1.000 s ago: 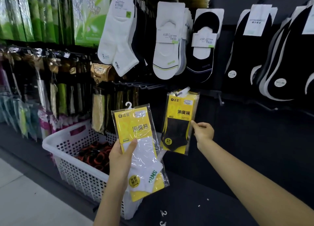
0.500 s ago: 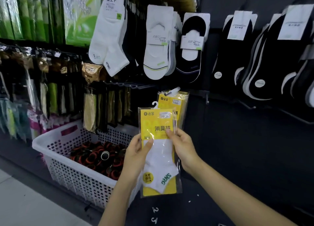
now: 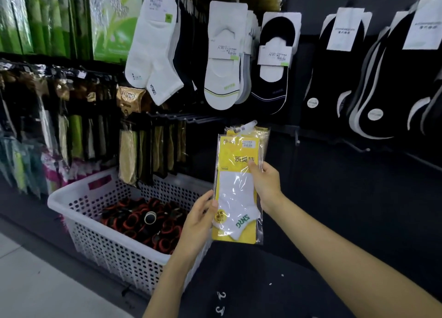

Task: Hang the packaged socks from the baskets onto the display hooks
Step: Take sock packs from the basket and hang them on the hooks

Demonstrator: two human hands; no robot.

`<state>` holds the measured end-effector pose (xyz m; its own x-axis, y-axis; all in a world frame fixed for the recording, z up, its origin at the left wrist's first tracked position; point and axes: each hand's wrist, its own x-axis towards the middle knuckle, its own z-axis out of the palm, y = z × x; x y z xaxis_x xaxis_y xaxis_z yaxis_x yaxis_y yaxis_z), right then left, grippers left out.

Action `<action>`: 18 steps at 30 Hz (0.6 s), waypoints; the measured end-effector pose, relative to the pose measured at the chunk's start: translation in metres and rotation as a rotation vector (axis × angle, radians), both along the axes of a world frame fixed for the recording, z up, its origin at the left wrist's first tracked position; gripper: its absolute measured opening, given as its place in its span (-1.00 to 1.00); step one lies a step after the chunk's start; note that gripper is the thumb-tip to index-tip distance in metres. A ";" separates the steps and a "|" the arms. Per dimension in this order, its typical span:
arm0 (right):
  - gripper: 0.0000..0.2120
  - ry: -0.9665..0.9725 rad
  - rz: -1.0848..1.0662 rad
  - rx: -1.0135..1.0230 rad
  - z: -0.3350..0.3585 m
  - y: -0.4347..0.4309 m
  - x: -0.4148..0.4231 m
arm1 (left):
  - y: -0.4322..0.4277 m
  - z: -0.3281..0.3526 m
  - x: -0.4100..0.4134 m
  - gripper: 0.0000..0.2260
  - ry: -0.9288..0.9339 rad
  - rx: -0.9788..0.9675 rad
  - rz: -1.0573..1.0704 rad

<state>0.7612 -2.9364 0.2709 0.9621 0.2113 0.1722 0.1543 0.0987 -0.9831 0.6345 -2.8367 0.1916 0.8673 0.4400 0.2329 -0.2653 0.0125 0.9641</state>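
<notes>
A clear packet with a yellow card and white socks [image 3: 235, 198] is held up against the dark display wall. My left hand [image 3: 199, 218] pinches its lower left edge. My right hand [image 3: 265, 186] grips its right side, thumb on the yellow card. The packet's top sits at a display hook [image 3: 248, 125], in front of other yellow packets [image 3: 264, 132] hanging there. Whether it is on the hook I cannot tell. The white perforated basket [image 3: 114, 246] stands at lower left.
The basket holds several black and orange rolled items [image 3: 143, 219]. White and black socks [image 3: 222, 54] hang above; dark packets [image 3: 153, 150] hang on hooks to the left. An empty hook [image 3: 358, 147] juts out to the right. Light floor lies at bottom left.
My left hand brought the white sock packet right and up, in front of the hanging yellow packets. My right hand left the hanging packet and took hold of this one.
</notes>
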 end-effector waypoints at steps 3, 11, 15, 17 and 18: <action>-0.66 0.072 -0.083 -0.001 -0.003 0.007 0.013 | 0.006 -0.012 0.004 -0.78 0.052 0.025 0.006; -0.78 0.183 -0.156 -0.026 -0.032 -0.003 0.026 | 0.003 -0.041 0.011 -0.70 0.158 0.060 0.022; -0.69 0.154 -0.106 -0.132 -0.056 -0.037 0.008 | -0.001 -0.049 0.007 -0.71 0.202 0.153 0.051; -0.69 0.147 -0.035 -0.206 -0.071 -0.063 -0.008 | -0.007 -0.057 0.004 -0.65 0.229 0.221 0.039; -0.68 0.144 0.006 -0.240 -0.080 -0.078 -0.017 | -0.011 -0.063 0.001 -0.61 0.245 0.259 0.027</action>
<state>0.7441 -3.0143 0.1909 0.9716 0.2357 -0.0222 0.0112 -0.1393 -0.9902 0.6359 -2.8479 0.1283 0.9002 0.4167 0.1263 -0.0228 -0.2444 0.9694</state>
